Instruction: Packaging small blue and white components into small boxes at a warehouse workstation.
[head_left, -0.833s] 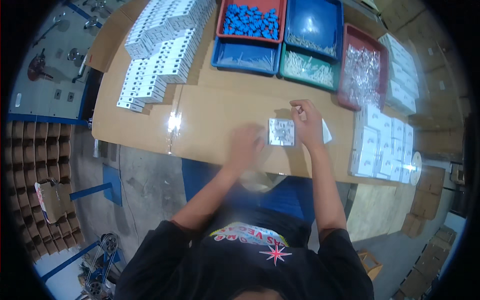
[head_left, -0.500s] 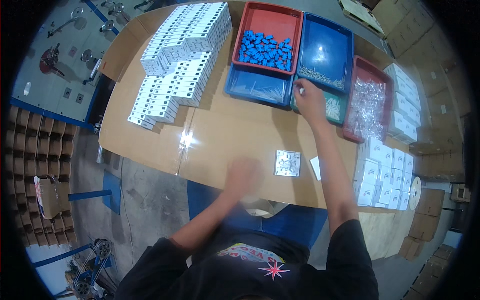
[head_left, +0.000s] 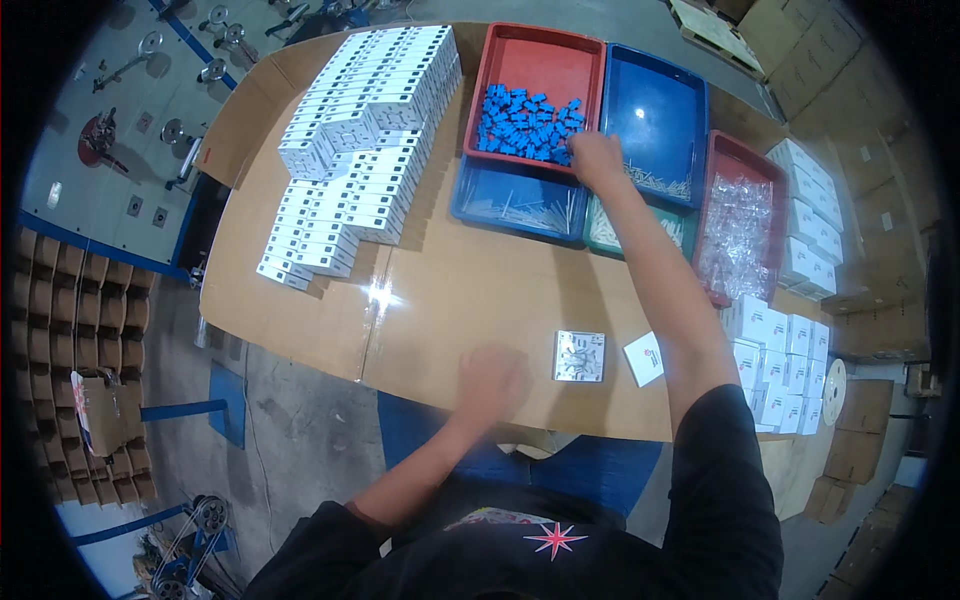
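Observation:
My right hand [head_left: 597, 160] reaches to the near right corner of a red tray [head_left: 550, 42] that holds a heap of blue plastic pieces [head_left: 522, 122]. Its fingers are curled together; anything in them is too small to make out. Over the front of the cardboard-topped table, my left hand [head_left: 492, 383] is smeared by motion, so its fingers cannot be read. To its right lies a square clear-and-white part [head_left: 579, 356] with fittings on its face. Beside that rests a white square card or cover [head_left: 645, 359], close to my right forearm.
A blue tray [head_left: 655, 95] holds small pieces; another blue tray [head_left: 475, 205] holds thin clear sticks. White plugs fill a green tray [head_left: 604, 240]. Clear parts lie in a dark red tray [head_left: 716, 158]. White boxes [head_left: 350, 190] are stacked left, more boxes [head_left: 775, 350] right.
My right hand has moved from the green tray up to the corner of the red tray. My left hand stays blurred over the table's front. The whole view has shifted slightly.

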